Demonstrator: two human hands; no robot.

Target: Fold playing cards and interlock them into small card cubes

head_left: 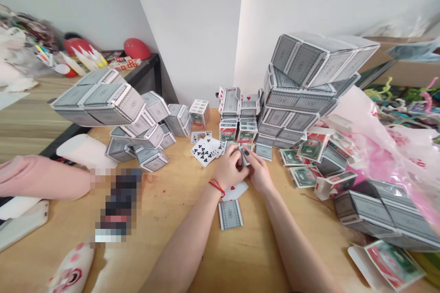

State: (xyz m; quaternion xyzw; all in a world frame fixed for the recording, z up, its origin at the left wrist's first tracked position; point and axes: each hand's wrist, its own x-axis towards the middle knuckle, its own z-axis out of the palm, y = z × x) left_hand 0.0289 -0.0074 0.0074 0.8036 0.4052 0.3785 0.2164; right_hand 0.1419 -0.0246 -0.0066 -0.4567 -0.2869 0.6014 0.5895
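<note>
Low over the middle of the table, my left hand (pixel 231 167) and my right hand (pixel 258 169) meet, with fingers closed on a grey-backed playing card (pixel 244 155). Fingers cover much of it, so I cannot tell whether more than one card is held. A red string circles my left wrist. Beneath the hands a heart card (pixel 237 191) lies face up, partly covered. Nearer me is a face-down card (pixel 230 214). Face-up club cards (pixel 206 152) fan out left of my hands, and a face-down card (pixel 264 152) rests to the right.
Boxes folded from cards form a stack (pixel 137 123) at left and a taller stack (pixel 295 100) at right. Card packs (pixel 228 132) stand behind my hands; opened packs (pixel 304 176) lie to the right beside pink plastic (pixel 371 142). A card-box block (pixel 385 213) sits near right.
</note>
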